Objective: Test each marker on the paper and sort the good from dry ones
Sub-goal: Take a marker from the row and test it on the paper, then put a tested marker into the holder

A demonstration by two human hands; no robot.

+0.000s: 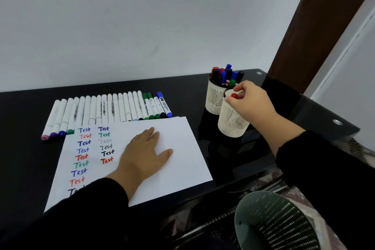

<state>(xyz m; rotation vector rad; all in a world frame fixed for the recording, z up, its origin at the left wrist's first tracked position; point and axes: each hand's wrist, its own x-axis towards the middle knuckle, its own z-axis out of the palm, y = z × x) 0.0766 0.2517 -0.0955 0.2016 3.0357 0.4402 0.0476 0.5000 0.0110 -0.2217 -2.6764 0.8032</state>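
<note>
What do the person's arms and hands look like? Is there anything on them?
Both arms wear long black sleeves that end at the wrists. The left hand and the right hand are bare: no gloves, and no rings, watch or bracelets that I can see. The left sleeve and the right sleeve look plain, with no pattern or writing showing.

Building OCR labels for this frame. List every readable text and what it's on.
"Test" – handwritten many times in two columns, in blue, red, green, black and one faint grey, on the paper; the lowest one is partly hidden by the left hand sleeve.
Print on the barrels of the row of markers – too small and blurred to read.
Nothing else legible.
</note>
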